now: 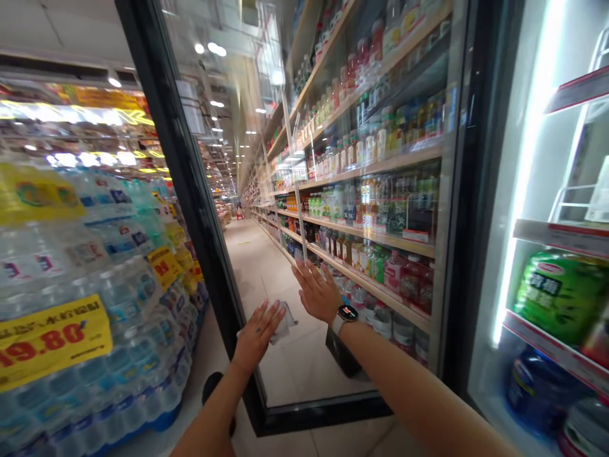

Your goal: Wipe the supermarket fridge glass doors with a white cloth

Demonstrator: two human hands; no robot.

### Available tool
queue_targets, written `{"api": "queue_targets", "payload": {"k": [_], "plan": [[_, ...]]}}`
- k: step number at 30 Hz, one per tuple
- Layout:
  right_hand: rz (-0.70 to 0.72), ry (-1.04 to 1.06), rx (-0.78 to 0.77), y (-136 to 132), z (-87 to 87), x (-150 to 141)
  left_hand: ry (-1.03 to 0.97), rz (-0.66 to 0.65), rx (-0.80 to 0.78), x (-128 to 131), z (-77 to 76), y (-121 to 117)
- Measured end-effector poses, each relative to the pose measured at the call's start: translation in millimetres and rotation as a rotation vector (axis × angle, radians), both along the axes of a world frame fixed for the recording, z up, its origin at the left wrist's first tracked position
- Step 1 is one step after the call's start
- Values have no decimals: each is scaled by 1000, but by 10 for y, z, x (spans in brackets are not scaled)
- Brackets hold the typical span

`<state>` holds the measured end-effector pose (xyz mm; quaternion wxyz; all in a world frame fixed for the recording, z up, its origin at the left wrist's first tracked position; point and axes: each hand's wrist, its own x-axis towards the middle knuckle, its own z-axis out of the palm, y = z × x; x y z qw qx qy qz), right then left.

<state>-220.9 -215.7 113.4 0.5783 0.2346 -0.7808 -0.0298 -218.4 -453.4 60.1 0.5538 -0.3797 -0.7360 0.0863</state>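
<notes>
Lit cooler [516, 139], open glass door [257, 266], left hand [257, 337] over pale cloth [286, 324].
Door with black frame [190, 197] around clear pane [283, 374]. Right hand [320, 294]: flat, fingers slightly spread, with nothing visible in grasp; up and to the right of the left hand; contact with pane uncertain. Left hand: nearly flat, fingers almost straight, holding cloth against pane. Cloth: mostly beneath left hand, hence nearer to it, with loose edge out toward the right; grey-white, thin, crumpled; long axis hidden. Watch [348, 313]: round, dark face, pale strap, on right wrist.
</notes>
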Motion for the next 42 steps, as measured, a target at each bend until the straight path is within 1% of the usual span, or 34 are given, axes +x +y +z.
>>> {"api": "queue_targets", "payload": {"k": [2, 3, 5, 6, 7, 8, 9, 10, 12, 14, 18, 21, 24, 26, 28, 30, 33, 35, 36, 38, 42], "plan": [[7, 1, -6, 2, -5, 0, 14, -10, 12, -16, 274, 16], [11, -5, -7, 3, -9, -1, 12, -11, 42, -28, 428, 37], [19, -23, -12, 3, -17, -4, 2, 0, 153, -59, 723, 99], [24, -32, -14, 3, -20, -4, 5, 6, 215, -75, 845, 137], [29, -37, -15, 4, -22, -4, 11, 5, 270, -89, 941, 176], [34, -40, -14, 5, -22, -2, 20, 2, 311, -102, 1005, 214], [35, -43, -14, 6, -22, 1, 31, -4, 337, -111, 1036, 247], [35, -45, -12, 7, -20, 4, 40, -10, 349, -118, 1034, 274], [33, -49, -8, 9, -16, 10, 51, -16, 347, -123, 951, 302], [31, -51, -8, 9, -14, 10, 51, -14, 327, -122, 799, 299], [27, -41, -11, 3, -23, -11, 48, -23, 270, -129, 442, 255], [12, -33, -13, 0, -26, -32, 50, -28, 259, -146, 189, 228], [-1, -28, -6, -4, -20, -48, 43, -21, 250, -161, 1, 208], [-10, -27, -4, -8, -15, -63, 33, -27, 240, -173, -37, 203], [-25, -25, -10, -13, -14, -84, 17, -42, 238, -200, 25, 217], [-38, -19, -12, -19, -14, -109, 7, -56, 254, -251, 170, 256], [-60, -16, -6, -26, -11, -143, 13, -71, 318, -364, 411, 343], [-78, -17, 0, -29, -9, -163, 28, -83, 356, -447, 480, 390], [-88, -15, -1, -29, -9, -174, 40, -90, 369, -485, 469, 405], [-101, -6, -1, -29, -13, -199, 74, -101, 392, -554, 358, 418], [-117, 12, 2, -23, -28, -263, 137, -143, 439, -644, -14, 438]]}}
